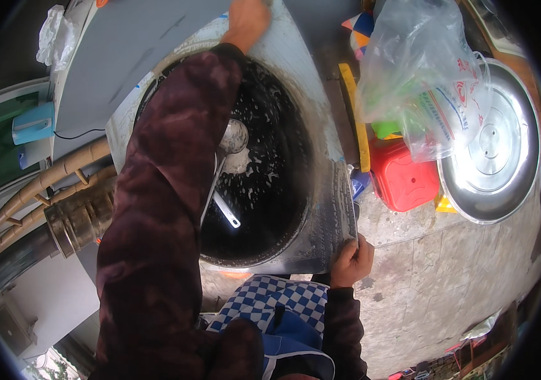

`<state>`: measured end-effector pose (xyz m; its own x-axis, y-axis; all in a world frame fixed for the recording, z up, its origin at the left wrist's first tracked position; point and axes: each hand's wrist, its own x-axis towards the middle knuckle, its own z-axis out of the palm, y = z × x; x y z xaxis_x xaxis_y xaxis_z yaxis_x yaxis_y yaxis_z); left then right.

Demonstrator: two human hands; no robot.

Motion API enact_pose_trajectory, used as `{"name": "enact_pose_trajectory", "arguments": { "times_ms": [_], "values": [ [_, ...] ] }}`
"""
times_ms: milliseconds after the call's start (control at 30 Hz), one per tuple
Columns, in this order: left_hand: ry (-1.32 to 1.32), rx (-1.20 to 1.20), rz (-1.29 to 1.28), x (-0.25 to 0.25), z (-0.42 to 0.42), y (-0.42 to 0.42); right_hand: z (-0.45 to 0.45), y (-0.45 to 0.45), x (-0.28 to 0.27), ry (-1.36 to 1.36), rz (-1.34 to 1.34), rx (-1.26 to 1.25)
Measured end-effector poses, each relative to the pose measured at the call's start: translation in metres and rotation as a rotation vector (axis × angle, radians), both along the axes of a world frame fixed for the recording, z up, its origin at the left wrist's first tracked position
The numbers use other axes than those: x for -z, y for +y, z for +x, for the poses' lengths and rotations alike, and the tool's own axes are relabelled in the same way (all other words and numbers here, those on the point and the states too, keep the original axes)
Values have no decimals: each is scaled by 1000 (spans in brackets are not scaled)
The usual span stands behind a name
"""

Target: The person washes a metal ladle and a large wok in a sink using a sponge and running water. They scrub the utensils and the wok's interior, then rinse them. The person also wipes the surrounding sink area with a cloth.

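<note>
A large black wok [270, 190], its inside wet with pale drops, is set in a metal-sheeted stove top [320, 237]. Inside it lie a metal ladle [234, 137] and the end of a light metal handle [226, 210]; my left sleeve hides part of both. My left arm reaches across the wok, and my left hand [250, 21] is at the far side of the stove top, its fingers partly cut off by the picture's upper edge. With my right hand [352, 261] I grip the near right corner of the stove's metal sheet, fingers curled round its edge.
To the right are a clear plastic bag [422, 85], a red plastic container [406, 180] and a large round metal lid or basin [494, 147]. On the left, a bamboo rail [61, 166], a metal pipe [80, 218] and a light blue plastic container [32, 123] stand near the stove.
</note>
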<state>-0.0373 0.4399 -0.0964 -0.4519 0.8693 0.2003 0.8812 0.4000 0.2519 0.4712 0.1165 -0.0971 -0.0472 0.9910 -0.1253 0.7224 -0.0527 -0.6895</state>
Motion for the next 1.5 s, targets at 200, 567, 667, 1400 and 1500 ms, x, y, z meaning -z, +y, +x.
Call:
{"name": "enact_pose_trajectory", "arguments": {
  "times_ms": [200, 567, 667, 1400, 1500],
  "values": [
    [52, 310, 7, 2, -17, -20, -2, 2, -6, -13, -42, 30],
    [104, 198, -85, -10, -15, 12, 2, -3, 2, -3, 4, 29],
    [103, 352, 34, -8, -25, 10, 5, 3, 1, -9, 12, 29],
    [-14, 344, 73, 15, -43, -9, -4, 5, -11, -29, -109, 23],
    [-1, 245, -96, -10, -35, -20, -5, 1, -9, -81, -90, 21]
  ]
}}
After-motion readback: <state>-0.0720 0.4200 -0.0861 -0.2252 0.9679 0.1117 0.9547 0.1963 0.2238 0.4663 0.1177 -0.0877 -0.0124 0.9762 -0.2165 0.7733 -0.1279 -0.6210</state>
